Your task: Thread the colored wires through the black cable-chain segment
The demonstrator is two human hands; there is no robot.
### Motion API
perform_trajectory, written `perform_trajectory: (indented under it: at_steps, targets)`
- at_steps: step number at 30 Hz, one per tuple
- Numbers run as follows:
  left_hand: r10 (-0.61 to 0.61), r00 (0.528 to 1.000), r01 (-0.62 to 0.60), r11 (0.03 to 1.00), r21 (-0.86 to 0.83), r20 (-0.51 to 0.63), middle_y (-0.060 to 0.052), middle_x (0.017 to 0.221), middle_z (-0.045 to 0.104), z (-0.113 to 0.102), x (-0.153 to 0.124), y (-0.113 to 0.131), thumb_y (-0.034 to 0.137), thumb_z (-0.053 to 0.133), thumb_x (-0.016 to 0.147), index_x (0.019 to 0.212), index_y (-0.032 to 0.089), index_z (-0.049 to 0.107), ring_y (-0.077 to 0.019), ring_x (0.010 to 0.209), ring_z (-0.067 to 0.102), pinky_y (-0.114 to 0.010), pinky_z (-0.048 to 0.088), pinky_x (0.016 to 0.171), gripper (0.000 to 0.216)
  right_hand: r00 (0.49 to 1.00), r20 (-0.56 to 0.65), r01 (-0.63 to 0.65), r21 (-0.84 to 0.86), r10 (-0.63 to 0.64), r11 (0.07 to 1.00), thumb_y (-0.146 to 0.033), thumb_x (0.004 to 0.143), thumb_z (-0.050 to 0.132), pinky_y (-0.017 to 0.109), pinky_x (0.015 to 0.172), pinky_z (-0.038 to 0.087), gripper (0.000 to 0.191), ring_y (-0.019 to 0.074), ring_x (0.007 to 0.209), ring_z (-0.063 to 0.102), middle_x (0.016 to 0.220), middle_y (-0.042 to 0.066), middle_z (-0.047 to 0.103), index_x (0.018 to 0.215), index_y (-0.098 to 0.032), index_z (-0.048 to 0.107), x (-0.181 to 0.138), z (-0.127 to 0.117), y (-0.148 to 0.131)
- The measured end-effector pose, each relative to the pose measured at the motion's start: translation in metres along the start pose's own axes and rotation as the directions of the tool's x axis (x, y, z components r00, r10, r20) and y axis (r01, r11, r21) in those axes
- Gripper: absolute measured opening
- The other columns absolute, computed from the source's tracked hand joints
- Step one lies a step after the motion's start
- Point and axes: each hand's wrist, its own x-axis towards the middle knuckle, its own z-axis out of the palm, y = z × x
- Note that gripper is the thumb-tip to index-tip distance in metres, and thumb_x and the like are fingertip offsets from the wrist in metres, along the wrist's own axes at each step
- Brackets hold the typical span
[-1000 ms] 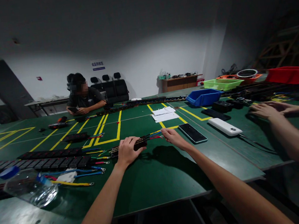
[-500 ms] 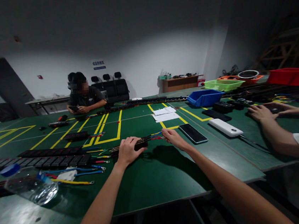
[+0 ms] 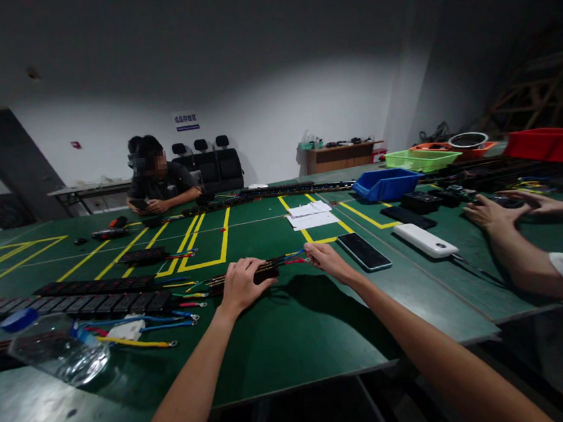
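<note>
My left hand is wrapped over a dark oblong block with thin brass-coloured lines along its top, pressing it against the green table. From the block's right end run blue, green and red wires. My right hand is closed in a pinch at the end of the blue wire; its tip is hidden by the fingers. A red wire with a ring terminal lies just below those fingers. Left of my left hand, long rows of black modules end in coloured leads with ring terminals.
A phone and a white power bank lie right of my right hand. A water bottle leans at left. White papers and a blue bin are farther back. At right a co-worker's hands handle a dark object.
My two hands and the block have hardly moved. At right, the co-worker's hands have shifted slightly and the dark object between them has turned.
</note>
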Motion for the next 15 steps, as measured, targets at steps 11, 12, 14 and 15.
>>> perform_trajectory:
  at_steps: [11,12,14,15]
  targets:
    - [0.006,1.000,-0.006,1.000,0.022,0.006,-0.007,0.120,0.070,0.001,0.000,-0.001,0.059,0.066,0.089,0.121,0.024,0.066,-0.0279,0.108,0.061,-0.042,0.043,0.087,0.048,1.000,-0.010,0.003,-0.057,-0.003,0.998,-0.074,0.082,0.055,0.024,0.049,0.028,0.056,0.0107,0.052,0.038,0.060,-0.002,0.045,0.065,-0.021,0.050,0.003,-0.002,0.010]
    - [0.005,1.000,-0.006,1.000,0.023,0.006,-0.007,0.120,0.070,0.001,0.000,-0.001,0.059,0.066,0.089,0.121,0.024,0.066,-0.0278,0.108,0.061,-0.042,0.043,0.087,0.048,1.000,-0.017,0.009,-0.076,-0.010,0.997,-0.075,0.082,0.053,0.024,0.049,0.028,0.057,0.0111,0.053,0.039,0.060,-0.002,0.046,0.065,-0.021,0.051,0.003,-0.002,0.011]
    - [0.004,1.000,-0.004,1.000,0.023,0.005,-0.007,0.120,0.069,0.001,0.000,-0.001,0.059,0.066,0.089,0.121,0.024,0.066,-0.0277,0.108,0.061,-0.042,0.044,0.088,0.047,0.999,-0.032,0.031,-0.121,-0.035,0.992,-0.077,0.083,0.050,0.025,0.050,0.029,0.060,0.0120,0.053,0.040,0.059,-0.001,0.046,0.064,-0.021,0.053,0.003,-0.001,0.010]
    - [0.001,1.000,-0.001,1.000,0.023,0.005,-0.007,0.120,0.069,0.001,0.000,-0.001,0.058,0.066,0.089,0.121,0.023,0.066,-0.0278,0.108,0.061,-0.042,0.044,0.088,0.047,0.998,-0.039,0.047,-0.151,-0.053,0.988,-0.077,0.084,0.048,0.026,0.050,0.029,0.061,0.0124,0.053,0.040,0.058,-0.001,0.047,0.064,-0.021,0.054,0.003,-0.001,0.010]
